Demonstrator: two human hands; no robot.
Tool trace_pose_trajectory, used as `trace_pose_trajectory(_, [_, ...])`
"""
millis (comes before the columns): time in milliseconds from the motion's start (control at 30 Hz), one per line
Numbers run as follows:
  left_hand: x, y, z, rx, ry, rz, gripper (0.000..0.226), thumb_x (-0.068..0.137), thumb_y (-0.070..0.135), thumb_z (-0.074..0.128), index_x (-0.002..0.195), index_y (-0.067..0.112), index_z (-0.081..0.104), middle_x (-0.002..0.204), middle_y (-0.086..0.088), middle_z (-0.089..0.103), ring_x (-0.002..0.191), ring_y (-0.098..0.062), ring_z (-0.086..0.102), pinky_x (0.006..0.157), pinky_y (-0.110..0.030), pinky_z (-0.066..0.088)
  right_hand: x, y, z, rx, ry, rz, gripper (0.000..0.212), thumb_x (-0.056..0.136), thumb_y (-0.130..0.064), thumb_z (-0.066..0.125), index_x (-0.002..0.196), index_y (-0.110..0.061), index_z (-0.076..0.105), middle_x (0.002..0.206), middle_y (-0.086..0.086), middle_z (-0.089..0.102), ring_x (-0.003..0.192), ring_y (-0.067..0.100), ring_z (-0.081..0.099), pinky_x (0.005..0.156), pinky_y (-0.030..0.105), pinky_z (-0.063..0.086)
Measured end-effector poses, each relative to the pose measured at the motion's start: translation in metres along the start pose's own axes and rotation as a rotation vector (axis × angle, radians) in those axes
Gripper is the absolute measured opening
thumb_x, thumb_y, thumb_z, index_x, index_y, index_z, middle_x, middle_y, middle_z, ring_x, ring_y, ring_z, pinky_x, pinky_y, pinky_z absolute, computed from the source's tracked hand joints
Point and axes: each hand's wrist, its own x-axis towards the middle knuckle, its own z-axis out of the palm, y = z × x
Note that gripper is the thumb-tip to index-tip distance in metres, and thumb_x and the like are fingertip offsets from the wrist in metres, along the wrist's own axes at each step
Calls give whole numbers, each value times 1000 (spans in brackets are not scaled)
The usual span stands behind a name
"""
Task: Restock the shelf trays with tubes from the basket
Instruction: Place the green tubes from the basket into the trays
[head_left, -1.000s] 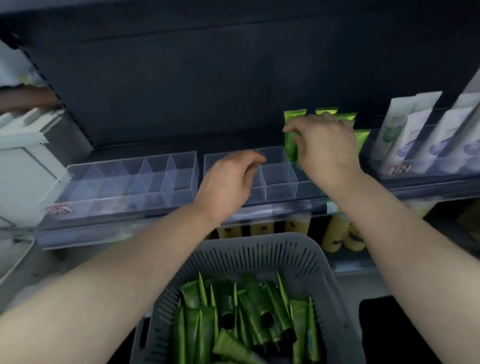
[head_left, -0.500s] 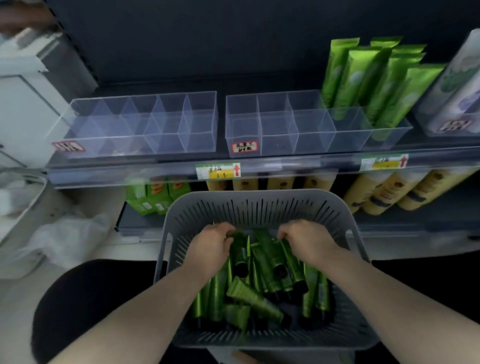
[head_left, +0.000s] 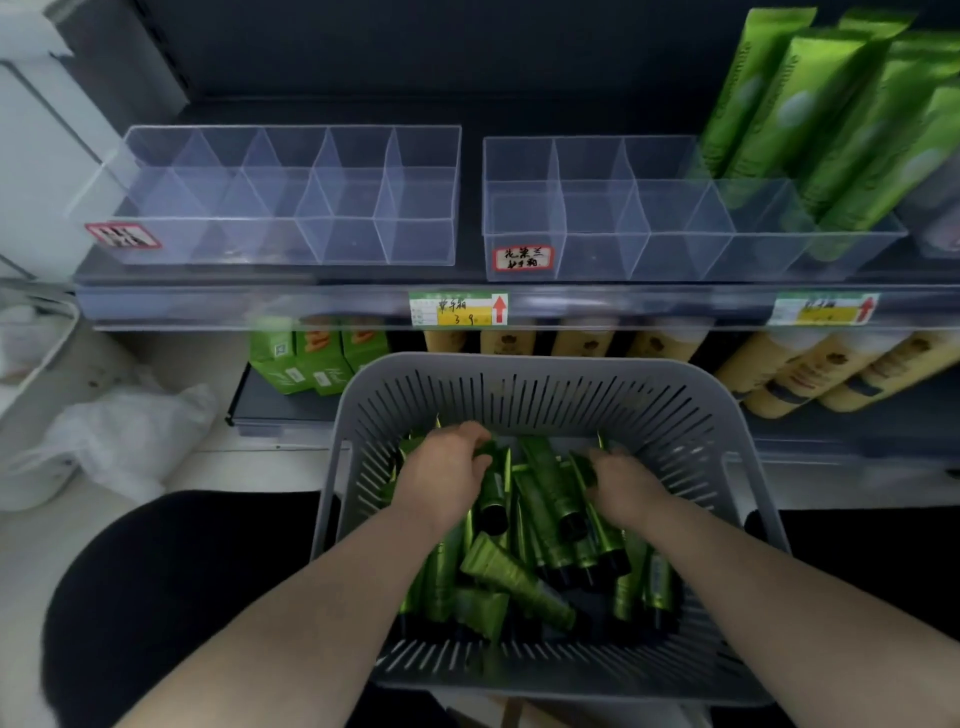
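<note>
A dark shelf (head_left: 322, 111) carries two clear divided trays side by side. The left tray (head_left: 280, 244) shows only its bare compartments and a red-edged label at its front left corner. The right tray (head_left: 613, 260) bears a hand-written label at its front left corner, and upright green tubes (head_left: 810, 104) lean in its right-end compartments. Two price tags (head_left: 458, 308) sit in the clear rail along the shelf edge. On the lower shelf, green boxes (head_left: 317, 358) stand to the left and yellow bottles (head_left: 810, 369) lie in a row to the right. A crumpled white plastic bag (head_left: 130, 431) lies on the pale floor at the left.

A grey slotted basket (head_left: 519, 387) sits below the shelf, close to the person, with a loose heap of green tubes (head_left: 519, 577) with black caps inside it.

Both forearms reach down into the basket from the near side. The left hand (head_left: 441, 475) is over the left of the heap, its fingers and thumb curled round the crimped end of one of the tubes. The right hand (head_left: 623, 483) is over the right of the heap, knuckles up, fingers bent down among the tubes; whether they have closed on one cannot be told. The hands are apart, with several tubes between them.
</note>
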Motion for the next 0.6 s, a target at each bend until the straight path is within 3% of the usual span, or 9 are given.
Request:
trace_pose_trajectory(133, [1,8,2,-36,-28,54,28,94,27,57,120,19,58,115,-2,64,100,-17,61,84,-34,53,7,1,-10,-125,-94,-96,78,89,12,31,152,-28,10,158,6,12,140,29,25,113,33,27])
trace_pose_trajectory(200, [0,11,2,-30,-26,83,28,94,27,56,120,19,57,115,-1,64,101,-16,60,84,-34,53,12,-1,-13,-178,-138,-124,88,84,17,28,152,-35,8,160,-2,6,143,27,19,116,36,24])
trace_pose_trajectory(267, [-1,12,2,-31,-23,96,27,95,27,56,120,18,58,115,0,64,102,-16,60,84,-35,53,14,-6,-16,-206,-156,-123,83,86,13,28,151,-34,10,160,-3,8,142,26,22,115,34,24])
trace_pose_trajectory(333, [0,12,1,-21,-32,106,27,95,28,55,120,18,58,116,0,63,103,-16,59,85,-35,53,13,-11,-22,-205,-167,-141,64,91,4,33,146,-28,26,154,0,25,132,25,35,105,30,33])
trace_pose_trajectory(433, [1,11,2,9,-59,113,27,95,27,54,120,18,58,118,0,63,105,-16,58,86,-36,52,8,-13,-36,-307,-219,-206,26,91,-10,54,113,-22,46,126,3,50,98,19,46,76,26,37])
trace_pose_trajectory(533, [1,10,3,39,-76,116,26,95,24,54,119,17,59,120,-1,63,108,-18,56,88,-37,51,-2,-7,-42,-390,-242,-229,29,87,-23,67,111,-20,52,107,-2,46,92,16,42,71,26,33])
trace_pose_trajectory(600, [1,10,2,67,-83,120,24,95,21,53,118,16,60,119,-2,63,109,-20,56,88,-37,51,-9,-2,-42,-305,-223,-216,32,85,-29,69,114,-22,57,106,-2,48,93,13,43,74,24,34])
